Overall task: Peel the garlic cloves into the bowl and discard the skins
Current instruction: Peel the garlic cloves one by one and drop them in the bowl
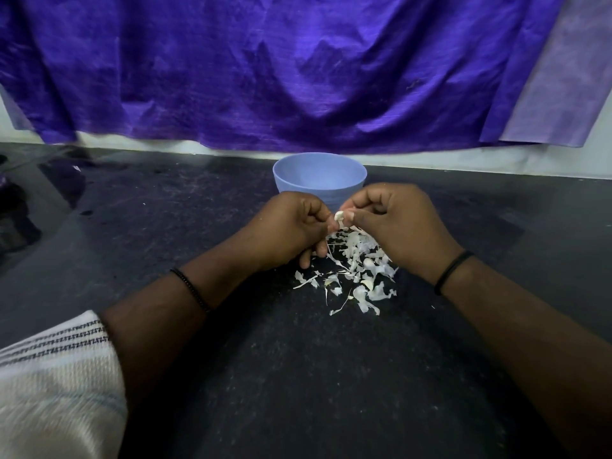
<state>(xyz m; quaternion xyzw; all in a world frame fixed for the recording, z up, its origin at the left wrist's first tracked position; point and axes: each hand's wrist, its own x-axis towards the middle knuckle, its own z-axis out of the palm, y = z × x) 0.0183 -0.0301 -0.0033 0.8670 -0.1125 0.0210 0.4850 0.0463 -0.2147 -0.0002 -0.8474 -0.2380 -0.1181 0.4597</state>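
Note:
A small pale garlic clove (339, 216) is pinched between the fingertips of both hands, just in front of the blue bowl (319, 173). My left hand (291, 228) grips it from the left with curled fingers. My right hand (395, 223) pinches it from the right with thumb and forefinger. Below the hands a heap of white garlic skins (356, 266) lies on the dark counter, with a few whole cloves (367, 262) among them. The bowl's inside is hidden from this angle.
The black speckled counter (298, 376) stretches toward me. A purple cloth (298, 71) hangs on the wall behind the bowl. Dark objects (13, 207) sit at the far left edge. A white striped sleeve (56, 376) shows at lower left.

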